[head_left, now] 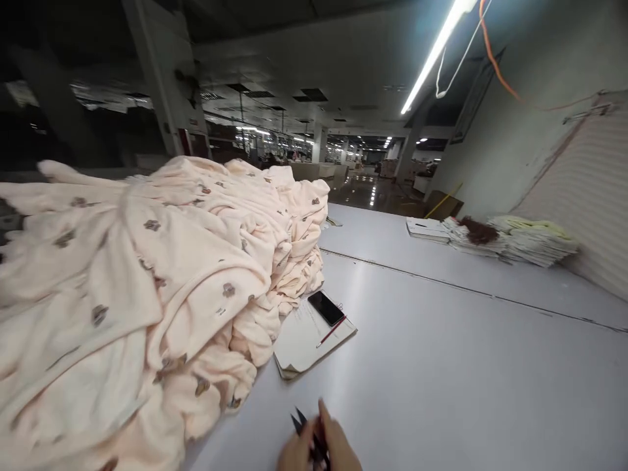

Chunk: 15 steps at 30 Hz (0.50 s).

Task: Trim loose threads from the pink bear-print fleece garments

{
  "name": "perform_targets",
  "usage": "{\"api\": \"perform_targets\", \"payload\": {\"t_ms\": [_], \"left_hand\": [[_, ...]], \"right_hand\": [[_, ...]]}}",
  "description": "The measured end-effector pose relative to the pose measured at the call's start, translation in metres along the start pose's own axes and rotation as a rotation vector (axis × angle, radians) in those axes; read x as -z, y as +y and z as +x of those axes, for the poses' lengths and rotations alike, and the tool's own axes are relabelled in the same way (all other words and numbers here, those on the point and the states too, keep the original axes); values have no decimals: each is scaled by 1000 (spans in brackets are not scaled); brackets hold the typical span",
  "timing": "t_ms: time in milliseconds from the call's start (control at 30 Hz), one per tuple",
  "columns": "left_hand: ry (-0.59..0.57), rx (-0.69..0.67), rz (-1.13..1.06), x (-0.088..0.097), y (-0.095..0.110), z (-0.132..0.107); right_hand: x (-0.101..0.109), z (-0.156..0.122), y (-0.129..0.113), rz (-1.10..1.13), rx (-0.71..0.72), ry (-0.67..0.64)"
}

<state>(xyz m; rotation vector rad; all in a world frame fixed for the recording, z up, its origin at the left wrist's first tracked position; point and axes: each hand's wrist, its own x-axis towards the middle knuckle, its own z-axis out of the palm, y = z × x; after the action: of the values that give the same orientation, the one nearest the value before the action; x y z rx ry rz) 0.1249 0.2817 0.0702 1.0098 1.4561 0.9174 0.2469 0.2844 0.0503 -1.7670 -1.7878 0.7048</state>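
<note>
Close together at the bottom edge, my left hand (294, 451) and my right hand (339, 448) are closed about a small pair of black thread snips (298, 420). Its two pointed blades stick out up and to the left, slightly apart. The handles are mostly covered by fingers, so how each hand grips them is partly hidden. A finger of my right hand points upward. Beyond the hands lies a stack of paper sheets (299, 347) bearing a black phone (326, 308) and a dark red pencil (331, 331).
A large heap of pale pink printed fleece fabric (196, 261) covers the left of the white table (441, 366). Folded white cloth stacks (530, 242) and a paper pile (426, 229) lie at the far right near the wall. A seam (417, 273) crosses the tabletop.
</note>
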Motion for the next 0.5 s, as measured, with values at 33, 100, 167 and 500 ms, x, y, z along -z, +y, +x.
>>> {"api": "perform_targets", "payload": {"t_ms": [33, 100, 167, 500], "left_hand": [[22, -17, 24, 21, 2, 26], [65, -72, 89, 55, 4, 78], [108, -167, 188, 78, 5, 125], [258, -442, 513, 73, -47, 226]], "right_hand": [[-6, 36, -7, -178, 113, -35], [-11, 108, -9, -475, 170, -10], [-13, 171, 3, -569, 146, 20], [-14, 229, 46, -358, 124, 185]]}}
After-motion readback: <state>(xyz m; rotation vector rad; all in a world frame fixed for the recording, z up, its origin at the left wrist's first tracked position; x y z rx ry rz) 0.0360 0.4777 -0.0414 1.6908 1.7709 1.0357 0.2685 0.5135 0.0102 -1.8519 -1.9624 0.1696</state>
